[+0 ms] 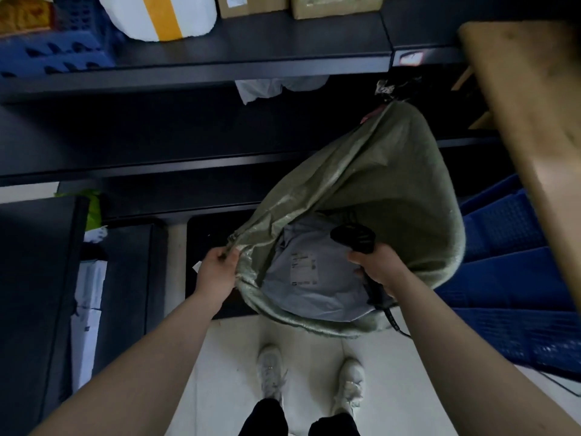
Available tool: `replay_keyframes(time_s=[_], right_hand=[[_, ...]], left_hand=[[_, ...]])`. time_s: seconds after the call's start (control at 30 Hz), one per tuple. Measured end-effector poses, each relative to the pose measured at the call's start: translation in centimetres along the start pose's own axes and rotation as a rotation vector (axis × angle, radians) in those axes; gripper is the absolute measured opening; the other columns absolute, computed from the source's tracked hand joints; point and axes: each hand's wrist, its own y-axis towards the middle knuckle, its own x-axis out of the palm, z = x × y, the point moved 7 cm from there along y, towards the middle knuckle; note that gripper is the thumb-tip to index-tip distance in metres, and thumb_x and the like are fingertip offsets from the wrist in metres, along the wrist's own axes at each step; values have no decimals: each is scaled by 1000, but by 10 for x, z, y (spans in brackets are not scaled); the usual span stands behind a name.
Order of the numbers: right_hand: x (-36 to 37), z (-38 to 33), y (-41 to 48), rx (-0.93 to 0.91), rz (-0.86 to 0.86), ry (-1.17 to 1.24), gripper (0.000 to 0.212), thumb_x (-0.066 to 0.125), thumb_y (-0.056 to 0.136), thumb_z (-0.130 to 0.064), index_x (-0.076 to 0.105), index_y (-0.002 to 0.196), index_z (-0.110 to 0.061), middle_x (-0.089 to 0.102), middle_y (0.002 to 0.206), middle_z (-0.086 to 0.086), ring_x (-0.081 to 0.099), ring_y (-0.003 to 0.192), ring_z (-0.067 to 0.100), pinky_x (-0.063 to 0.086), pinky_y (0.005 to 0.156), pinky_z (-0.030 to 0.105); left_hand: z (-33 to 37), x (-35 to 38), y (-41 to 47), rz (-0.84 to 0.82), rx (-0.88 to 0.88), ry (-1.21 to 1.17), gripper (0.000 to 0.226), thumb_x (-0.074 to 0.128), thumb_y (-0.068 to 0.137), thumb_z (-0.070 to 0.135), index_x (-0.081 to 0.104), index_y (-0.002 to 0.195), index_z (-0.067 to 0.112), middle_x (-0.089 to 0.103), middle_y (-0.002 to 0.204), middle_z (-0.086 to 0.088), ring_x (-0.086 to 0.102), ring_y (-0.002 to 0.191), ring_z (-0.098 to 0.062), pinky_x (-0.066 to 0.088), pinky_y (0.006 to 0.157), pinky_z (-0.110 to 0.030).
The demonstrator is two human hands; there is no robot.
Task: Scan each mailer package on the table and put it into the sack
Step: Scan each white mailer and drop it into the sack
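While my hands spread the sack (393,184), a grey mailer (314,287) lies inside; I judge the drop-in step finished.
Head view: left hand (217,272) pinches the coarse woven rim, right hand (377,265) grips the black scanner (353,239); the mailer is smooth, crinkled plastic, label up. Next I'd fetch another.

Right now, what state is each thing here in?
sack: mouth open, rim held up.
mailer package: inside the sack, label up.
scanner: gripped, over the sack's mouth.
left hand: grips the sack's rim.
right hand: grips the scanner.
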Motion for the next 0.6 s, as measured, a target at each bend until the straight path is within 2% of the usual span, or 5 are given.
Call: replay_keyframes(time_s=[0.07,0.2,0.27,0.43,0.6], right_hand=[[-11,-7,-24,-32,11,25,14,66,90,-11,60,100,-3,57,75,7,56,61,20,44,49,27],[-45,-27,-90,-131,55,17,12,68,89,-19,60,84,-12,61,71,8,59,56,22,46,54,32],[-67,-31,-128,-165,89,27,16,69,89,-21,60,82,-12,63,68,7,59,53,20,47,52,30],[-133,-16,-222,-204,171,83,24,68,91,-25,63,93,-1,64,71,10,60,52,21,49,53,31],[-215,31,-307,-261,269,112,19,65,94,-27,60,80,-13,64,55,-2,59,42,11,49,48,26]], left_hand=[[9,0,-11,-22,5,85,41,55,91,49,60,110,13,70,101,-6,66,91,-21,55,86,-42],[57,4,-47,-32,162,399,39,50,97,33,50,128,9,62,116,-7,55,94,-18,43,77,-27],[95,18,-75,-86,313,566,34,45,99,32,53,123,10,63,112,-5,56,90,-19,44,74,-29],[185,81,-182,-175,775,843,31,47,97,34,60,119,15,63,112,-4,59,98,-21,52,82,-35],[234,166,-314,-145,1173,1044,35,44,98,40,59,122,19,61,116,-2,55,106,-24,47,86,-37]])
